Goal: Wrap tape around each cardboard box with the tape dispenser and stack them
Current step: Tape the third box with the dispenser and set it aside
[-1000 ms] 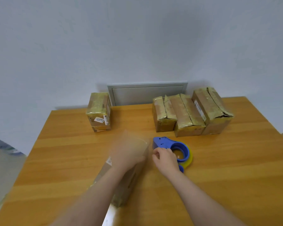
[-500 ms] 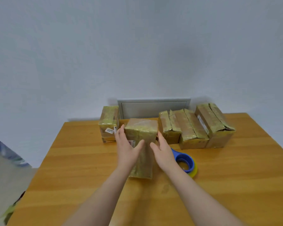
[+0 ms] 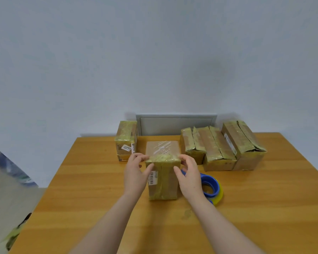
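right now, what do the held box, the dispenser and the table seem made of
Held box: matte brown cardboard, banded with glossy yellowish tape. Dispenser: smooth blue plastic, probably, by its even sheen. Table: wood or wood-look laminate; grain lines show.

Single head-worn wide-angle view, above near edge of table (image 3: 264, 217), facing forward and down toward pale wall (image 3: 154, 52); cardboard box (image 3: 164, 182) close, centre frame.

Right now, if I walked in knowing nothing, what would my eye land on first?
Most likely the upright cardboard box in the middle of the wooden table, gripped at its top corners by the left hand and right hand. Just right of it lies a blue tape dispenser, and a row of taped boxes sits at the back right.
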